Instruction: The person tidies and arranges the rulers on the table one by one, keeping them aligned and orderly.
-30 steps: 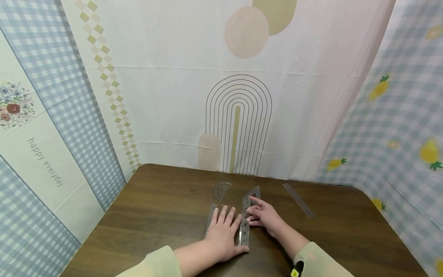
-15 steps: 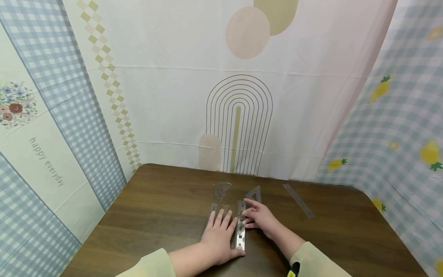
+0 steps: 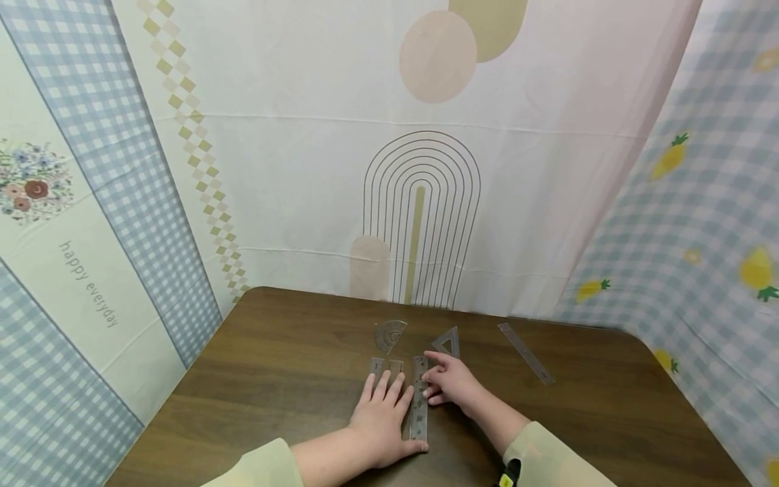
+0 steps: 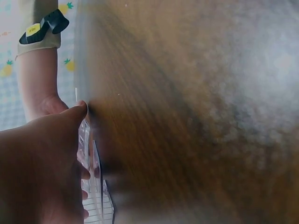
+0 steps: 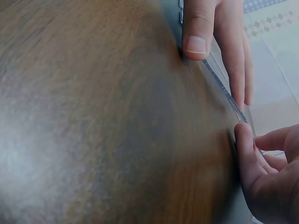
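My left hand lies flat, fingers spread, over two clear strips, thumb at the near end of a ruler on the table. My right hand, half open, touches the ruler's right edge, index finger extended; whether it pinches, I cannot tell. Beyond: protractor, set square.

Pale green sleeves; black wristband, seemingly, with yellow label.
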A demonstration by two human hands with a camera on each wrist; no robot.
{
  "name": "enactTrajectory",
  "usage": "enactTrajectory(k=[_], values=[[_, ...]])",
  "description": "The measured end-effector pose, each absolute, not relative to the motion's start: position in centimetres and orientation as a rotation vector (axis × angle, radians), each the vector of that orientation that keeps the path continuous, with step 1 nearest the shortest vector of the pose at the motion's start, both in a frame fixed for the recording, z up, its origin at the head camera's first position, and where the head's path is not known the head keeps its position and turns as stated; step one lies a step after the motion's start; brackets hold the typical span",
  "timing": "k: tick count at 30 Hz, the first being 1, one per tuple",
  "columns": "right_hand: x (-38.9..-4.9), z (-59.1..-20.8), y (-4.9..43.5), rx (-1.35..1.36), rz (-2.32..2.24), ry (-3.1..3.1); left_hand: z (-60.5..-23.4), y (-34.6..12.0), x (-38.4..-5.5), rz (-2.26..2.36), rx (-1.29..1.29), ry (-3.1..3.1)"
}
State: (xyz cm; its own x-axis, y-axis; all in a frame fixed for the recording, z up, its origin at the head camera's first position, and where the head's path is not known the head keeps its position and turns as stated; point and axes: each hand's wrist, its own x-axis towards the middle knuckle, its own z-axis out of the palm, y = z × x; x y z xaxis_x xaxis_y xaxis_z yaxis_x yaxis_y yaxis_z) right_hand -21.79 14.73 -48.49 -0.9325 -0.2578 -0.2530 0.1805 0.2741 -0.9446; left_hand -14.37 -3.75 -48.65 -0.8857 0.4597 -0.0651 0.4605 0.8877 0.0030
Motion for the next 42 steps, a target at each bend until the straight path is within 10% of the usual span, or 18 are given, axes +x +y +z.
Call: enactTrajectory(k=[42], values=[[-21.5, -48.3, 14.3, -0.221, -1.292, 2.435, -48.7, -5.2, -14.2, 0.043, 0.772, 2.962]])
